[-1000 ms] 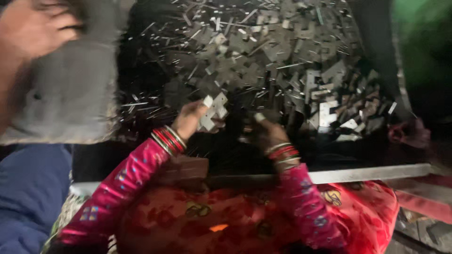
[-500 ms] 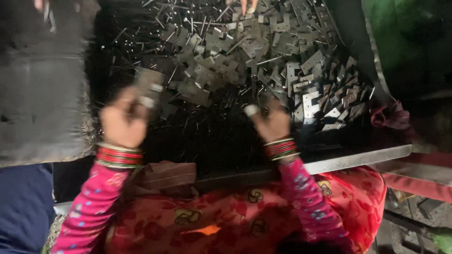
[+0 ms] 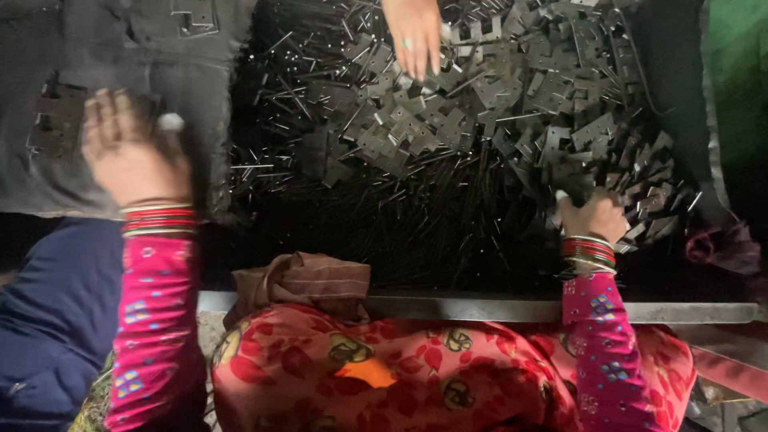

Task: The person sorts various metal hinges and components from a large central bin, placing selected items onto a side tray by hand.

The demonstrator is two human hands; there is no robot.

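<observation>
My left hand point(image 3: 132, 156) is stretched out palm down over a grey sack point(image 3: 64, 72) at the left, fingers spread, thumb tip wrapped in white, nothing visible in it. A flat dark metal plate point(image 3: 50, 132) lies on the sack just left of it. My right hand point(image 3: 594, 216) reaches into the right edge of a heap of small metal hinge plates point(image 3: 480, 88), fingers curled down around some of them. Thin metal pins point(image 3: 280, 172) lie scattered across the dark tray beside the heap. Both wrists wear red bangles and pink sleeves.
Another person's hand point(image 3: 414, 36) reaches into the heap from the top. A metal bar point(image 3: 496, 308) runs along the near edge of the tray. A brown cloth bundle point(image 3: 308, 280) rests on my red lap. Blue clothing point(image 3: 48, 320) is at left, green fabric point(image 3: 736, 64) at upper right.
My left hand carried a metal plate from the heap leftward onto the grey sack and now shows nothing in it. My right hand shifted right into the heap's edge. Another hand appeared at top.
</observation>
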